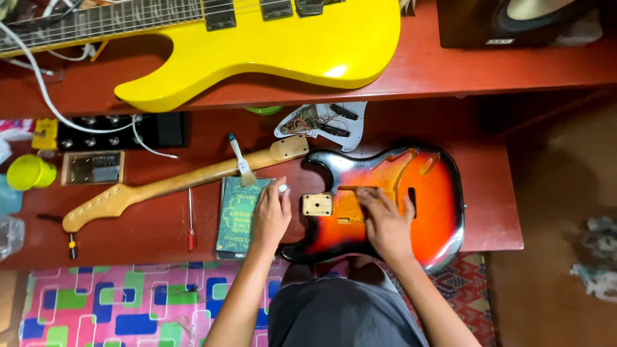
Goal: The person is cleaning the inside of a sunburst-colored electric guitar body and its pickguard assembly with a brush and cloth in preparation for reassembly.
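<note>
A sunburst guitar body point(432, 193), red and orange with a black edge, lies face up on the low red table point(488, 218), its routed cavities bare wood. My right hand point(385, 225) presses flat on its middle, fingers in the cavity. My left hand point(271, 215) rests on a green book point(234, 222) just left of the body and pinches a small white piece point(283, 188) at the fingertips. A detached wooden guitar neck point(180, 183) lies diagonally above the book, with a small brush point(241, 160) across it.
A yellow guitar point(270, 45) lies on the upper shelf. A wired white pickguard point(324, 122) sits behind the body. A red-handled screwdriver point(191, 222), a metal plate in a box point(93, 168), a yellow cup point(29, 172) and a black tuner strip point(116, 132) lie to the left.
</note>
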